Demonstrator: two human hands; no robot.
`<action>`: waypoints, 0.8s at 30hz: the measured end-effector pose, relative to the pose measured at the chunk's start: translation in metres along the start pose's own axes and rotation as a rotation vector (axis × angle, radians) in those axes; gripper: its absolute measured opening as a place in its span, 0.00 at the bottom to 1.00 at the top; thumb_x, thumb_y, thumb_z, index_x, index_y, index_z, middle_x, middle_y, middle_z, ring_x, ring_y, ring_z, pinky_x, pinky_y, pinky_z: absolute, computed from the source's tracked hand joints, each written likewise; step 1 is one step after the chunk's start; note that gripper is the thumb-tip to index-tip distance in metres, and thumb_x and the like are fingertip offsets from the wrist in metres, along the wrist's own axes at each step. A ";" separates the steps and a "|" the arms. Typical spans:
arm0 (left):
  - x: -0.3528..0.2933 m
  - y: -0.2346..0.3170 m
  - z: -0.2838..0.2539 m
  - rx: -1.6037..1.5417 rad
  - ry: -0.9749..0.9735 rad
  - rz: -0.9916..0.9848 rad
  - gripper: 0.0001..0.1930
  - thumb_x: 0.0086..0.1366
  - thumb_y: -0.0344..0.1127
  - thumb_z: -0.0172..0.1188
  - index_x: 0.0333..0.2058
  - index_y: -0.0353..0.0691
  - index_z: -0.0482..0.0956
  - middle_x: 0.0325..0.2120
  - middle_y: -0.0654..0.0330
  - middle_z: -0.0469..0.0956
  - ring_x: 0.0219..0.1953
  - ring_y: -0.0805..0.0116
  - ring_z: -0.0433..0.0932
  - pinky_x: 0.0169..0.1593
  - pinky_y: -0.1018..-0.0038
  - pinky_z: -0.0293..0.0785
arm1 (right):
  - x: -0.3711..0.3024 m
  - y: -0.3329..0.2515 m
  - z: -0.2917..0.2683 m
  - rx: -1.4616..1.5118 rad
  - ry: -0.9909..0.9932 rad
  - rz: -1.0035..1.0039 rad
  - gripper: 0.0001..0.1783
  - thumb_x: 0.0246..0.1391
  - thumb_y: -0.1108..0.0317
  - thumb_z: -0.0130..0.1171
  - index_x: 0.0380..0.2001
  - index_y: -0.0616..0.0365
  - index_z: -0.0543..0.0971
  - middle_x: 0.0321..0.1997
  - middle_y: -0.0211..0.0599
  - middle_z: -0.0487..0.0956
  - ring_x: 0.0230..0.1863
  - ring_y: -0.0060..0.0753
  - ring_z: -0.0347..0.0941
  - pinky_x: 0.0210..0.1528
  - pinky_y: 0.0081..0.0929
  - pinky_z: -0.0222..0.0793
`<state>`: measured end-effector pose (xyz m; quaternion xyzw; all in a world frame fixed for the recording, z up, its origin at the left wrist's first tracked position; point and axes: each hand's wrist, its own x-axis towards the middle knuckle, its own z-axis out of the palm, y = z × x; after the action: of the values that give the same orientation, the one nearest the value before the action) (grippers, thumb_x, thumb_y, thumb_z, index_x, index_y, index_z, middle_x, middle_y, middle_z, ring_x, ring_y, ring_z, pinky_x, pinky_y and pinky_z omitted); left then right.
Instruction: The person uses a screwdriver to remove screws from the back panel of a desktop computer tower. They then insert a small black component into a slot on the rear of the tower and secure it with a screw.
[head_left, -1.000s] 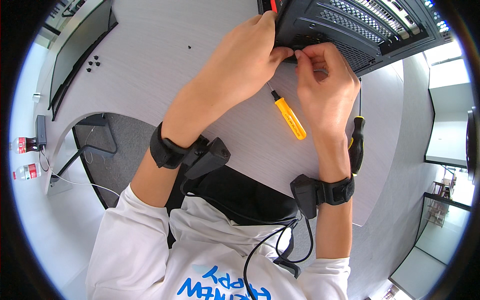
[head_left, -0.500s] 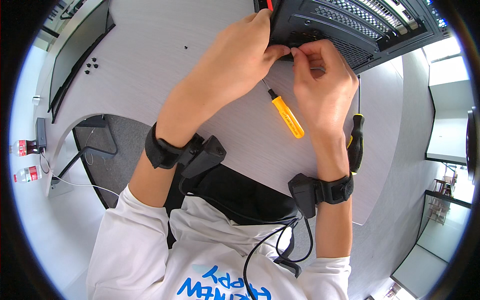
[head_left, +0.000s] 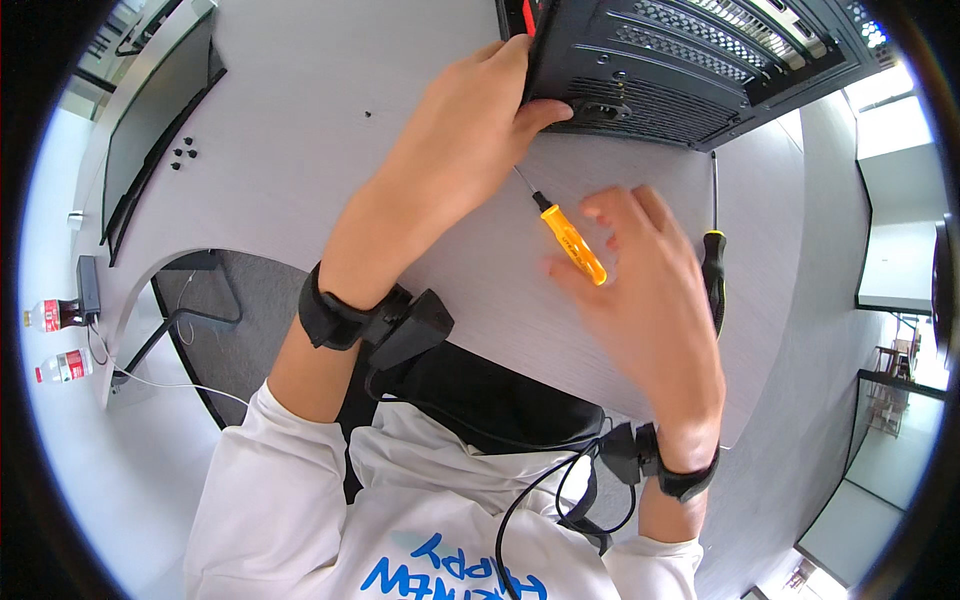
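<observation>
A black computer case [head_left: 650,125] stands at the far side of the desk, its vented panel with slot openings facing me. My left hand [head_left: 470,125] grips the case's left edge, the thumb lying against the panel near a small recessed socket. Close to the yellow-handled screwdriver [head_left: 573,243] is my right hand [head_left: 645,290], slightly blurred, fingers apart and holding nothing I can see. That screwdriver lies on the desk, its shaft tip partly hidden by my left hand. A black-handled screwdriver [head_left: 713,262] lies to the right, its handle partly covered by my right hand.
Several small black screws [head_left: 184,153] lie on the grey desk [head_left: 290,170] near a monitor [head_left: 160,140] at the left. Another screw [head_left: 368,114] sits left of my left hand. Two bottles [head_left: 65,367] stand beyond the desk's left edge. Cables [head_left: 510,510] hang over my lap.
My right hand has left the case panel and come back toward me, its pinched fingers now spread. The left hand still holds the case edge.
</observation>
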<state>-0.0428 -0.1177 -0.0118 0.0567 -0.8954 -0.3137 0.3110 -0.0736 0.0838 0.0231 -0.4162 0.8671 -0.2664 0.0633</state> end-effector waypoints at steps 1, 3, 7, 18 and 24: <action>0.000 0.001 0.001 -0.021 0.004 -0.014 0.15 0.65 0.32 0.66 0.42 0.27 0.73 0.37 0.40 0.80 0.38 0.36 0.79 0.40 0.53 0.75 | -0.008 -0.001 0.001 -0.010 -0.048 0.015 0.18 0.49 0.72 0.70 0.41 0.65 0.75 0.42 0.50 0.75 0.43 0.54 0.76 0.45 0.44 0.74; -0.001 0.002 0.001 -0.033 -0.002 -0.054 0.15 0.65 0.32 0.67 0.43 0.27 0.74 0.37 0.40 0.80 0.38 0.36 0.79 0.40 0.54 0.76 | -0.017 -0.001 0.008 -0.040 -0.020 0.026 0.17 0.49 0.73 0.69 0.40 0.64 0.74 0.41 0.49 0.73 0.44 0.54 0.74 0.46 0.44 0.74; 0.000 0.003 -0.002 -0.014 -0.027 -0.035 0.15 0.65 0.33 0.67 0.43 0.28 0.74 0.37 0.41 0.80 0.38 0.38 0.80 0.40 0.54 0.76 | -0.025 0.004 0.016 -0.031 0.053 0.042 0.13 0.51 0.76 0.66 0.36 0.64 0.72 0.35 0.46 0.73 0.36 0.52 0.74 0.40 0.44 0.74; 0.002 0.003 -0.002 -0.009 -0.020 -0.002 0.14 0.64 0.33 0.68 0.41 0.30 0.75 0.34 0.42 0.81 0.37 0.38 0.80 0.38 0.55 0.75 | -0.051 0.005 -0.002 0.331 0.293 0.218 0.07 0.57 0.78 0.63 0.33 0.62 0.73 0.21 0.33 0.76 0.18 0.18 0.67 0.21 0.17 0.62; 0.001 0.005 -0.004 0.035 -0.061 -0.050 0.15 0.66 0.31 0.67 0.49 0.33 0.77 0.34 0.52 0.83 0.33 0.64 0.83 0.37 0.71 0.83 | -0.039 0.004 0.004 0.386 0.329 0.157 0.07 0.56 0.78 0.64 0.32 0.63 0.74 0.19 0.32 0.75 0.17 0.15 0.66 0.21 0.14 0.61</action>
<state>-0.0402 -0.1163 -0.0057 0.0748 -0.9081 -0.3070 0.2747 -0.0495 0.1138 0.0137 -0.2790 0.8284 -0.4852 0.0201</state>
